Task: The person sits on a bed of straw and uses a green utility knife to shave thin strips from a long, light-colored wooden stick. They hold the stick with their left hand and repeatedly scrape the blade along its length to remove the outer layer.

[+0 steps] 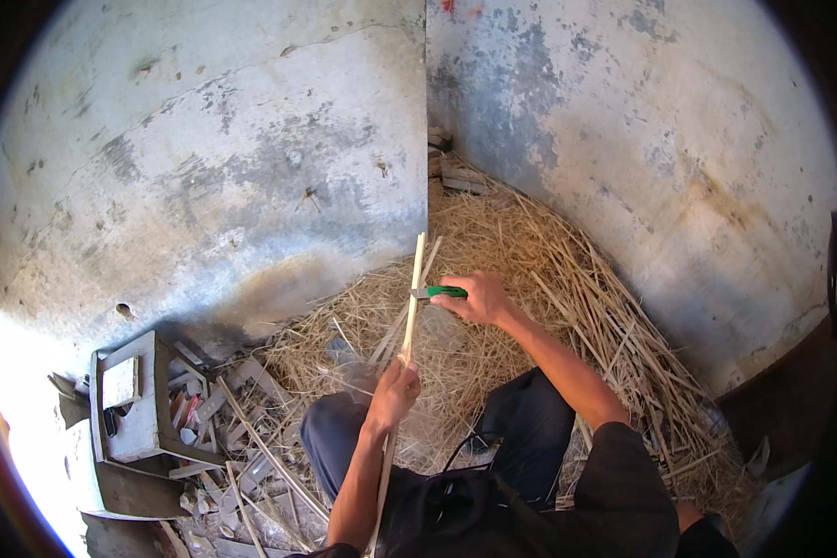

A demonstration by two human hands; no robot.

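My left hand (394,394) is closed around a long pale strip, which looks like split bamboo (414,312). The strip tilts up and away from me, and its lower part runs back along my left forearm. My right hand (479,298) grips a utility knife with a green handle (448,292). The knife's blade lies across the strip, touching it a little below its far end. Beside that end, a second thin strip (431,259) leans at a slant. My right fingers partly cover the knife handle.
Straw-like shavings (502,232) cover the floor ahead. A pile of long thin sticks (614,325) lies along the right wall. At left stands a worn wooden box (144,432) among scraps. Peeling walls (251,167) meet in a corner ahead. My knees (530,418) flank the work.
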